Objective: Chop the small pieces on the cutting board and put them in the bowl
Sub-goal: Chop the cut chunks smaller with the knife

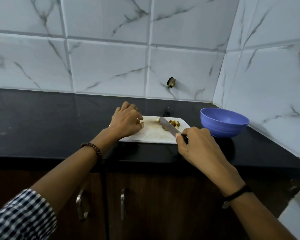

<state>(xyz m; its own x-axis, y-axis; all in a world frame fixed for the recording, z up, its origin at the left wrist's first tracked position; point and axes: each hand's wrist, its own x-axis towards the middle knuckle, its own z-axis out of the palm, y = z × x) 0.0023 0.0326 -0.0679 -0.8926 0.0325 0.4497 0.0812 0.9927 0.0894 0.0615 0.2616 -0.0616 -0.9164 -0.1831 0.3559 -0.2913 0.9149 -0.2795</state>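
Note:
A white cutting board (154, 135) lies on the black counter. Small brown and yellow pieces (173, 123) sit in a little heap near its far right side. My right hand (196, 144) grips the black handle of a knife (168, 126), whose blade slants across the board and touches the heap. My left hand (126, 121) rests on the board's left end with fingers curled; a small piece shows at its fingertips, though whether they pinch it is unclear. A blue bowl (224, 122) stands to the right of the board, and its inside looks bare.
The black counter (50, 122) stretches left of the board. White marble-patterned tile walls (111, 66) close the back and right sides, meeting in a corner behind the bowl. Brown cabinet doors with metal handles (122, 203) are below the counter's front edge.

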